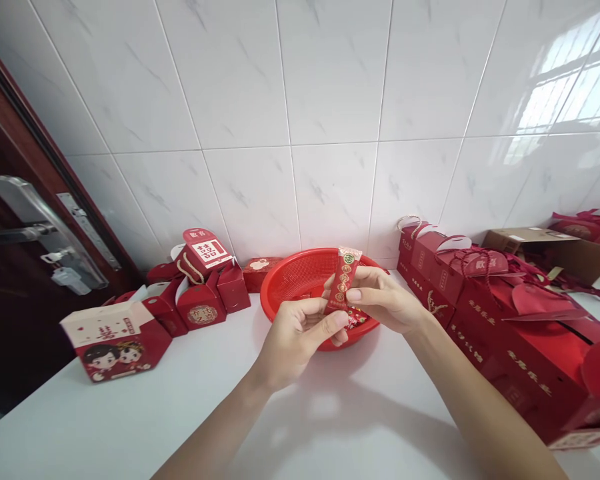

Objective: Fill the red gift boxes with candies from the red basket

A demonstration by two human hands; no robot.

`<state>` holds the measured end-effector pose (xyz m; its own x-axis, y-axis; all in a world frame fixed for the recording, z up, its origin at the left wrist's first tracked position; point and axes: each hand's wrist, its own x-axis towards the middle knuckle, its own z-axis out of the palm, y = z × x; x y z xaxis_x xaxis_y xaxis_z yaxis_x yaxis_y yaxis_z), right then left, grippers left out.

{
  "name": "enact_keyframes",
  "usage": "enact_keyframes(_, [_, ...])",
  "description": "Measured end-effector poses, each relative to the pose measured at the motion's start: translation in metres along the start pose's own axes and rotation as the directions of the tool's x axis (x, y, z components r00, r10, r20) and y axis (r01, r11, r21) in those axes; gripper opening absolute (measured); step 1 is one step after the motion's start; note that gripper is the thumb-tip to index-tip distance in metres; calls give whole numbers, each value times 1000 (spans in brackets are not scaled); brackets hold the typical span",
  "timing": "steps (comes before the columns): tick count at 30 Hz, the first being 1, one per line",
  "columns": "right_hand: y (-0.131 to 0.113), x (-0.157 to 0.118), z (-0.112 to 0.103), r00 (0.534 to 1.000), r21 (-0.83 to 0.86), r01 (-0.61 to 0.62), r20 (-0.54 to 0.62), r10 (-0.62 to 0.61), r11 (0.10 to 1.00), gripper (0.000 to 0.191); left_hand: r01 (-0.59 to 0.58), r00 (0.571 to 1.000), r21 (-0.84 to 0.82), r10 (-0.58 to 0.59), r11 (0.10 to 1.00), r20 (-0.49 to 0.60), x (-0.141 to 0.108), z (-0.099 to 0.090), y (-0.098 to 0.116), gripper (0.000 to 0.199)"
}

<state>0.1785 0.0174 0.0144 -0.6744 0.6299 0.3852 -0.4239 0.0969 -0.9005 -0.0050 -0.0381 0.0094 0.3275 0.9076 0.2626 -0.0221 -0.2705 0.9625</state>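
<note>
Forearms (225,417) apart; hands (300,333) pinch packet's (343,280) edges near basket (286,280).

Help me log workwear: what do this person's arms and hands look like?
The left hand and right hand are bare, with no gloves, rings or watch showing. The left forearm and right forearm are slim and uncovered; no sleeves or markings show.

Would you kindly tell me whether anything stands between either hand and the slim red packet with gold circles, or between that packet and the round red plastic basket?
Nothing visible separates the left hand or right hand from the slim red packet; both touch it. Toward the red plastic basket, only the hands' own fingers intervene.
</note>
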Motion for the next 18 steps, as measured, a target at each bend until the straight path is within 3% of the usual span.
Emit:
enact_keyframes(6, [-3,-1,2,987,-17,70,-141,-71,997,19,19,1000,18,-19,1000,19,0,0,0,29])
enact_keyframes(18, [-1,2,5,971,-14,62,-230,-63,998,19,26,999,94,-28,995,21,2,0,-3,32])
